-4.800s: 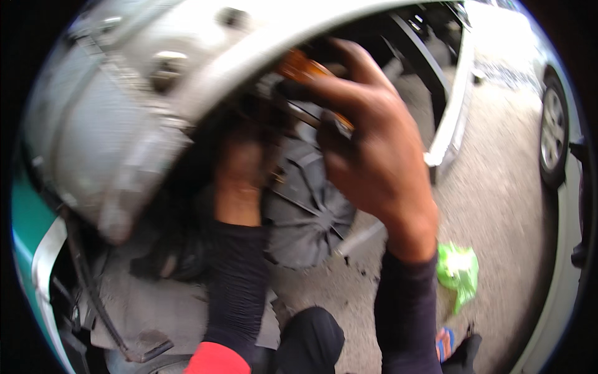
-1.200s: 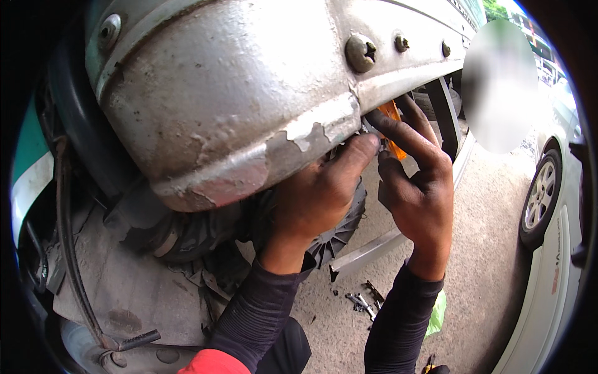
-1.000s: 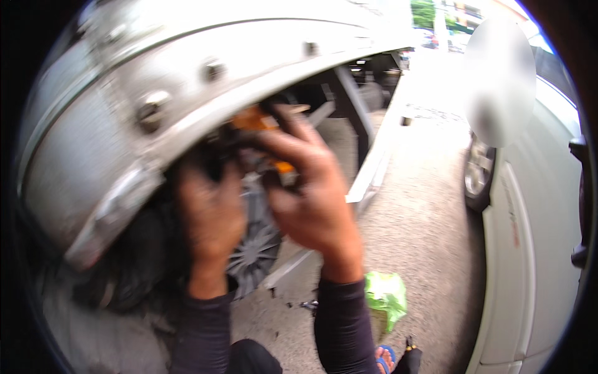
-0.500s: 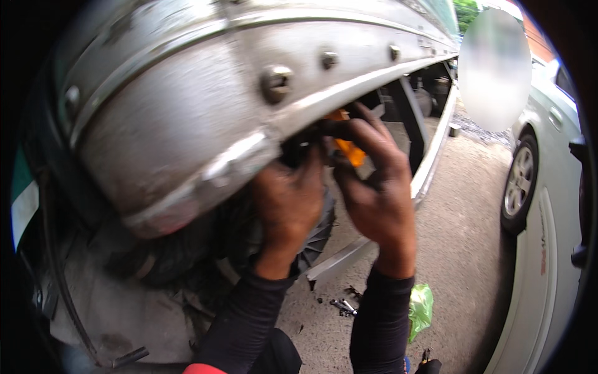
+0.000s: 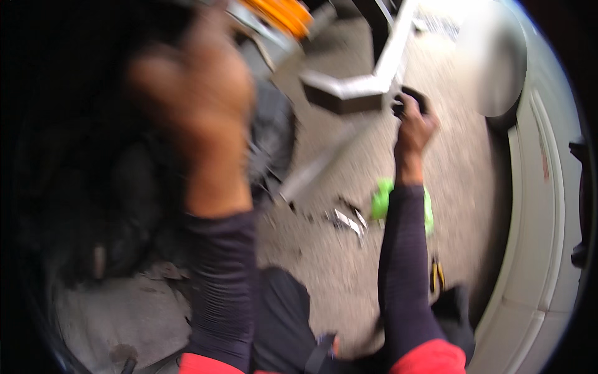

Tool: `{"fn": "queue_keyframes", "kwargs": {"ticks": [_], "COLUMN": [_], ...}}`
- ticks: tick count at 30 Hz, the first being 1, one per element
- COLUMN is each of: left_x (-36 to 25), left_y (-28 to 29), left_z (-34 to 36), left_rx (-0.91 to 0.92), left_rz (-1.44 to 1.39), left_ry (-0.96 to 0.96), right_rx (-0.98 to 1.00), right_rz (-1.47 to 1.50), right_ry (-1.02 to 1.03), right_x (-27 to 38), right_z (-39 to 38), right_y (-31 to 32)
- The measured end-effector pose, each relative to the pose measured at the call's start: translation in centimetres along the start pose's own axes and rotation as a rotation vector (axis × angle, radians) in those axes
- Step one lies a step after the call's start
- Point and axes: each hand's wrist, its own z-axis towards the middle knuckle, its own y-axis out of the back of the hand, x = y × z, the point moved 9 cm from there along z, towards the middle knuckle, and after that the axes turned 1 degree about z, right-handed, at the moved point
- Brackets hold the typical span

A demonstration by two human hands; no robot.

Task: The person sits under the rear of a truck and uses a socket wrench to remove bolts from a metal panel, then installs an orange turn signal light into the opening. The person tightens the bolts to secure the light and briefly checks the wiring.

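Observation:
My left hand [image 5: 193, 93] is blurred, raised into the dark underside of the vehicle, just below and left of an orange part [image 5: 280, 15]; what its fingers hold is unclear. My right hand [image 5: 414, 121] is farther right, fingers curled round a small dark thing I cannot make out, beside the end of an angled metal bracket [image 5: 342, 87]. A round ribbed black housing [image 5: 274, 137] sits behind my left wrist.
Tools [image 5: 349, 227], a green plastic bag [image 5: 381, 196] and yellow-handled pliers [image 5: 437, 274] lie on the concrete. A white car [image 5: 529, 237] stands along the right. A grey plate [image 5: 112, 318] and dark vehicle parts fill the lower left.
My right hand has left the orange part and moved right to the bracket, curled on something dark. My left hand stays up under the vehicle. My view has tilted downward.

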Motion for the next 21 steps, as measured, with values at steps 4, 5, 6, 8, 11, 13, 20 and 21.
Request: {"fn": "queue_keyframes", "kwargs": {"ticks": [4,5,6,8,11,13,20,21], "left_x": [-2.3,-2.6,-2.7,-1.5,-0.5,-0.4,0.5,-0.5], "left_y": [-0.2,0.2,0.3,0.3,0.7,1.8,1.6,0.8], "left_z": [0.1,-0.2,-0.8,-1.3,-2.6,-2.8,-0.5,0.2], "left_rx": [-0.013,-0.077,-0.092,-0.109,-0.122,-0.136,-0.145,-0.147], "left_rz": [-0.623,-0.556,-0.533,-0.499,-0.473,-0.438,0.037,0.051], "left_ry": [0.163,0.168,0.184,0.214,0.268,0.282,0.131,0.135], "right_rx": [0.159,0.222,0.337,0.716,0.974,1.049,1.373,1.390], "right_rz": [-0.813,-0.984,-1.065,-1.101,-1.188,-1.267,-1.482,-1.457], "right_ry": [-0.305,-0.359,-0.389,-0.319,-0.166,-0.006,0.443,0.438], "right_x": [-16.3,-18.9,-21.9,-23.5,-25.3,-25.4,-28.1,-28.1], "right_z": [-7.2,-11.1,-15.1,-21.1,-26.6,-27.4,-30.7,-31.1], "right_y": [12.5,14.1,16.3,15.6,16.5,15.7,15.8,16.7]}}
